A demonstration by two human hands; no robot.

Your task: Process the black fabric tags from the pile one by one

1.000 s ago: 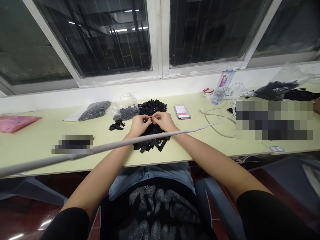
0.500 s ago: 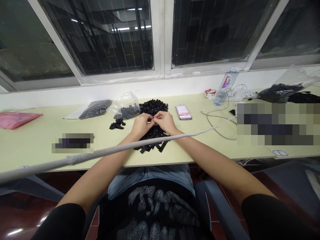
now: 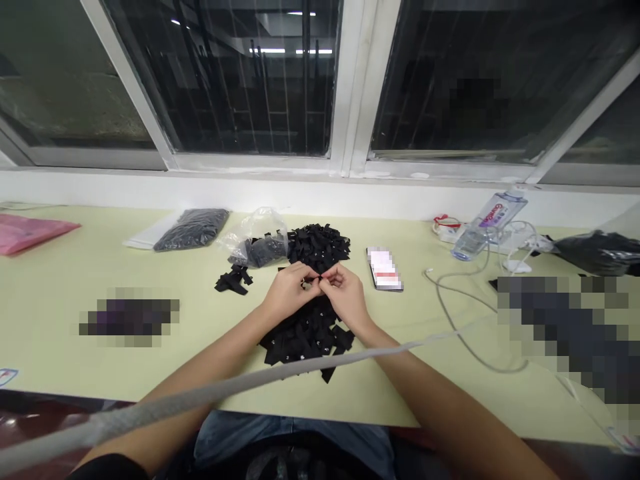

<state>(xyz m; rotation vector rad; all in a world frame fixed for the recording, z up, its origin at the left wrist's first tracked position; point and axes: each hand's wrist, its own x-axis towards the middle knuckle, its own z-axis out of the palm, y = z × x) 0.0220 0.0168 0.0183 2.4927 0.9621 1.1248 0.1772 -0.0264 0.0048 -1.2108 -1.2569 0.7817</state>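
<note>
My left hand [image 3: 291, 290] and my right hand [image 3: 345, 293] meet over the table with thumbs and forefingers pinched together. Between the fingertips is a small black strip, mostly hidden by them. Beneath and in front of my hands spreads a pile of short black fabric strips [image 3: 300, 340], some bearing small shiny silver dots. Behind my hands rises another heap of black strips [image 3: 320, 247]. A few loose black strips [image 3: 233, 280] lie to the left, beside an opened clear bag [image 3: 260, 243] of dark pieces.
A phone [image 3: 384, 269] lies right of the heap. A grey cable [image 3: 460, 333] curls on the pale table [image 3: 200, 360] near a leaning plastic bottle [image 3: 490, 223]. Farther left are a filled bag [image 3: 193, 230] and a pink bag [image 3: 35, 230]. A grey cord [image 3: 240, 383] crosses the view in front of my forearms.
The view has tilted upward and moved nearer the table, so its contents look larger and lower. My hands stay pinched together over the strips.
</note>
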